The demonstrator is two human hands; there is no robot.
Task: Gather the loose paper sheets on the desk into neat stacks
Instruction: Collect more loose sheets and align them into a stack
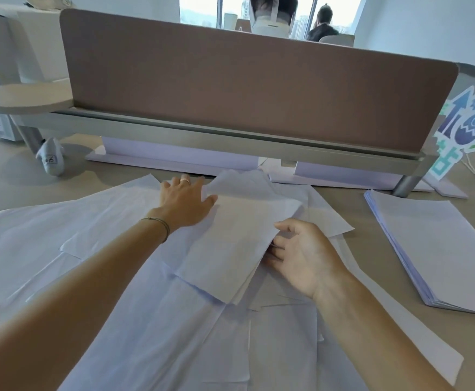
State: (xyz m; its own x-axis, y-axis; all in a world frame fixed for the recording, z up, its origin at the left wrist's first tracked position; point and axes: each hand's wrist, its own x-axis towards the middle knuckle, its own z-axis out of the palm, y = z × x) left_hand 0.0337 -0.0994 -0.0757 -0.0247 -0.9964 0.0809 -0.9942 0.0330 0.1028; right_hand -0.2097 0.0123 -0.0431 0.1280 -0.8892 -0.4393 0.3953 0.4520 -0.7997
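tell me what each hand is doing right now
Left hand: open, fingers flat on the small bundle of sheets.
Right hand: fingers curled at the bundle's right edge; actual grip cannot be told.

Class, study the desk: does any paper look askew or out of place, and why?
Yes. Loose sheets overlap at mixed angles across the desk, unlike the squared stack on the right; the small bundle between both hands lies tilted.
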